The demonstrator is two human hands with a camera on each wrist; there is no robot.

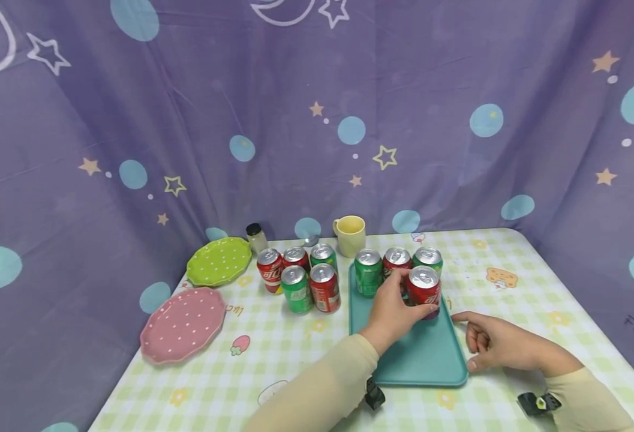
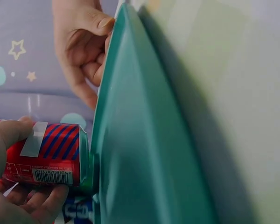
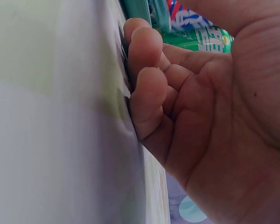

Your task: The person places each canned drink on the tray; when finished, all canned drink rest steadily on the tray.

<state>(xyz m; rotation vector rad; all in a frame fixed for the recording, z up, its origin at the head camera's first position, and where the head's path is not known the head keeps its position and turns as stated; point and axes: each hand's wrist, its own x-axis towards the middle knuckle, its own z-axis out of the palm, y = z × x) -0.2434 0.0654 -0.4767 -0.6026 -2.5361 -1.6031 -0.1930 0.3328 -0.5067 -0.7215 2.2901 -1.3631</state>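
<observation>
My left hand (image 1: 394, 312) grips a red soda can (image 1: 424, 287) from its left, thumb in front and fingers behind. This can stands upright at the right side of the teal tray (image 1: 430, 360), in front of a green soda can (image 1: 427, 258). In the left wrist view, its blue-striped side and barcode show. Along the tray's back stand another red can (image 1: 397, 259) and a green can (image 1: 368, 276). Beside the tray's right rim is my right hand (image 1: 502, 342), index finger extended and thumb tip at the rim, other fingers loosely bent.
Left of the tray stand several red and green cans (image 1: 324, 291) in a group. Behind them are a yellow mug (image 1: 351, 237), a spoon (image 1: 311, 241) and a black-lidded jar (image 1: 256, 237). A green plate (image 1: 219, 262) and a pink plate (image 1: 184, 327) lie at the table's left edge.
</observation>
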